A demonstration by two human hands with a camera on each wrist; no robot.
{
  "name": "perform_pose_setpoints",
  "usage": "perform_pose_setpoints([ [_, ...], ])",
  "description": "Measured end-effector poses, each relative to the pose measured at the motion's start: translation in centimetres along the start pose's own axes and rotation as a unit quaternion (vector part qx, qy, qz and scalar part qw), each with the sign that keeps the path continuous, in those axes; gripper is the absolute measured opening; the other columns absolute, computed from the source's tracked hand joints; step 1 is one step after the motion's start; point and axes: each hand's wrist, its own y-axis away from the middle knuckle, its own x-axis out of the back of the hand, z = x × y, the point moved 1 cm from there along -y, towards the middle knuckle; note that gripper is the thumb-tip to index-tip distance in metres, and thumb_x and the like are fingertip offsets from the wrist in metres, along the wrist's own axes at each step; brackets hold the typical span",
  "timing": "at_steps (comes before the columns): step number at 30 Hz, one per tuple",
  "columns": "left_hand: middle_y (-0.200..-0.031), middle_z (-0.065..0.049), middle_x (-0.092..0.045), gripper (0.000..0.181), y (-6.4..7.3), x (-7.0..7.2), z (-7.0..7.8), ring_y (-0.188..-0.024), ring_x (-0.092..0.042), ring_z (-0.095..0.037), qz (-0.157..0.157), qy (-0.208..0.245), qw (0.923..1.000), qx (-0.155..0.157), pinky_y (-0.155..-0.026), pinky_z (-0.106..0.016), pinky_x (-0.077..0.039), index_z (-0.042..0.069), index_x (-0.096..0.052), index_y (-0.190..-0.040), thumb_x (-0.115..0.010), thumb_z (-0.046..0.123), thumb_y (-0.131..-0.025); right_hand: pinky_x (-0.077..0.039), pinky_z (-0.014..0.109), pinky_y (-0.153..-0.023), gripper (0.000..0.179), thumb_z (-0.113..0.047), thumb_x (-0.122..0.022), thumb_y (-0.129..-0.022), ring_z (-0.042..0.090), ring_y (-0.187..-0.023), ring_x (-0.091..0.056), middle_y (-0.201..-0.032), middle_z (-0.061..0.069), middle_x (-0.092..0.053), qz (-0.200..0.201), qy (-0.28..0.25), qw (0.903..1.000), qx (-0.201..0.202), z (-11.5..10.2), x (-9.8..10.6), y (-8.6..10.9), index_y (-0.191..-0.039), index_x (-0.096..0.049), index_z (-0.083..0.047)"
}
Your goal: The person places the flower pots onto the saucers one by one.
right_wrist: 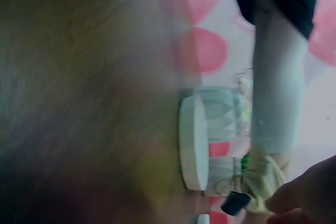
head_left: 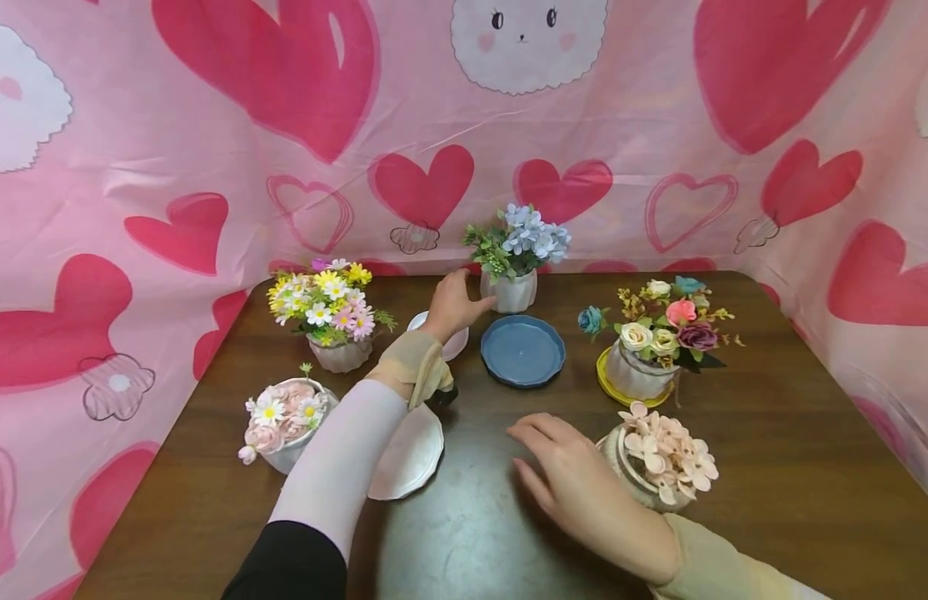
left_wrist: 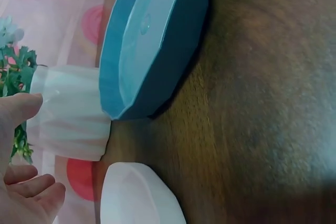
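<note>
My left hand [head_left: 451,305] reaches to the back of the table, beside a white ribbed pot [head_left: 515,293] of light blue flowers [head_left: 535,233]. In the left wrist view its thumb [left_wrist: 26,106] overlaps the pot near the rim, with the other fingers apart from it. A dark blue scalloped plate [head_left: 522,352] lies just in front of that pot. Partly under the left hand is a small pale plate [head_left: 456,343]. My right hand [head_left: 584,492] hovers over the table with loosely bent fingers, holding nothing, left of a beige pot [head_left: 635,477] of peach flowers [head_left: 670,450].
On the left stand a pot of yellow, white and pink daisies [head_left: 332,304] and a white pot [head_left: 290,454] of pale pink flowers. A white plate [head_left: 413,458] lies near the left forearm. At right, a pot of mixed roses [head_left: 642,373] sits on a yellow plate [head_left: 621,392].
</note>
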Motion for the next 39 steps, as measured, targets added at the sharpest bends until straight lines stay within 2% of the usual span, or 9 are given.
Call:
perform_pose_setpoints([
  [5,-0.142,-0.022,-0.051,0.078,-0.8,-0.6,0.0,-0.134,-0.049,-0.036,0.002,0.005,0.9999,0.009,-0.114,-0.043,-0.039,-0.004,-0.042,-0.143,-0.073,0.04,-0.087,-0.054,0.038,-0.093,0.04,-0.014,-0.077,-0.083,0.023,-0.11,-0.062,-0.118,0.008,-0.064,-0.016,0.047,0.9988,0.006,-0.2,-2.4,-1.2,-0.119,-0.065,-0.003],
  [12,-0.143,-0.021,-0.051,0.078,-1.1,-0.9,-0.2,-0.134,-0.049,-0.034,0.007,0.064,0.9969,0.046,-0.113,-0.041,-0.041,-0.003,-0.043,-0.142,-0.076,0.038,-0.085,-0.05,0.043,-0.1,0.043,-0.011,-0.073,-0.085,0.033,-0.119,-0.058,-0.127,0.019,-0.059,-0.023,0.07,0.9972,-0.015,0.3,-4.7,-2.9,-0.123,-0.06,0.004],
  [20,-0.141,-0.019,-0.054,0.077,-1.6,-1.6,0.1,-0.133,-0.051,-0.032,0.007,0.089,0.9949,0.048,-0.11,-0.041,-0.043,0.0,-0.044,-0.141,-0.077,0.038,-0.084,-0.05,0.045,-0.099,0.045,-0.009,-0.074,-0.084,0.037,-0.115,-0.058,-0.123,0.024,-0.059,-0.009,0.1,0.9947,-0.024,1.3,-6.4,-4.1,-0.121,-0.058,0.011],
  [27,-0.135,-0.015,-0.059,0.073,-2.2,-2.2,0.7,-0.126,-0.055,-0.029,0.015,0.109,0.9933,0.034,-0.106,-0.038,-0.047,0.004,-0.047,-0.138,-0.081,0.035,-0.08,-0.049,0.049,-0.099,0.043,-0.009,-0.073,-0.084,0.039,-0.117,-0.057,-0.124,0.025,-0.059,-0.022,0.111,0.9919,-0.058,1.7,-7.1,-4.4,-0.12,-0.057,0.01],
  [32,-0.136,-0.015,-0.058,0.079,-2.5,-2.6,1.0,-0.127,-0.055,-0.029,0.01,0.121,0.9913,0.05,-0.106,-0.038,-0.047,0.004,-0.045,-0.14,-0.082,0.035,-0.078,-0.049,0.051,-0.099,0.042,-0.012,-0.07,-0.088,0.039,-0.121,-0.057,-0.128,0.024,-0.06,-0.057,0.113,0.9876,-0.093,1.8,-7.2,-4.5,-0.123,-0.057,0.008],
  [35,-0.138,-0.015,-0.056,0.083,-2.7,-2.9,0.9,-0.129,-0.054,-0.029,0.004,0.129,0.9899,0.059,-0.107,-0.039,-0.046,0.004,-0.043,-0.142,-0.083,0.036,-0.077,-0.049,0.049,-0.099,0.042,-0.012,-0.07,-0.088,0.038,-0.12,-0.058,-0.127,0.024,-0.06,-0.062,0.116,0.9866,-0.096,1.7,-7.2,-4.4,-0.123,-0.056,0.008],
  [39,-0.14,-0.015,-0.056,0.084,-2.8,-3.2,0.8,-0.131,-0.053,-0.029,0.004,0.141,0.9877,0.068,-0.108,-0.039,-0.046,0.005,-0.043,-0.142,-0.085,0.037,-0.075,-0.051,0.047,-0.097,0.041,-0.011,-0.072,-0.086,0.036,-0.116,-0.059,-0.123,0.023,-0.061,-0.049,0.125,0.9869,-0.089,1.6,-7.3,-4.4,-0.12,-0.058,0.008],
])
